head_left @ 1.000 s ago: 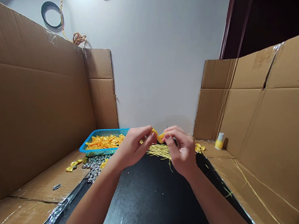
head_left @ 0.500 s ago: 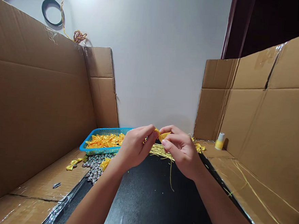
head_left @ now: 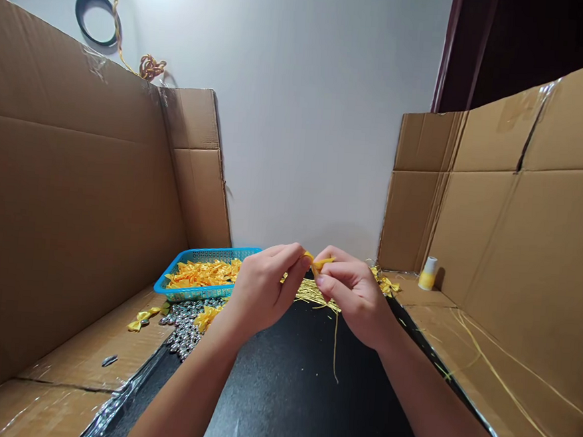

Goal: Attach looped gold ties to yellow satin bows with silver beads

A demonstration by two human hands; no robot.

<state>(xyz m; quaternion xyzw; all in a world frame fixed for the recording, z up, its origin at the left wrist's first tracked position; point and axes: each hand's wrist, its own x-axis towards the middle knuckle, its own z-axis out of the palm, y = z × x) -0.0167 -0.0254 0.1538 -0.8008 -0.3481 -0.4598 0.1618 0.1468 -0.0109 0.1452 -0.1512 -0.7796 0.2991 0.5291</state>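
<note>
A left hand [head_left: 265, 286] and right hand [head_left: 354, 288] pinch a narrow, folded strip of yellow ribbon [head_left: 323, 263] between their fingertips, where a slackened right-hand grip could let the fold unravel.

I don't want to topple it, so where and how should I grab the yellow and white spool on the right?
Probably around its white upper part, with the right hand, once free, coming from above and the left: the spool stands upright, narrows toward the top, and has the cardboard wall rising close on its right.

Dark ring [head_left: 80, 10] against pale wall [head_left: 308, 126]; bundled cord [head_left: 151, 67] nearby.
</note>
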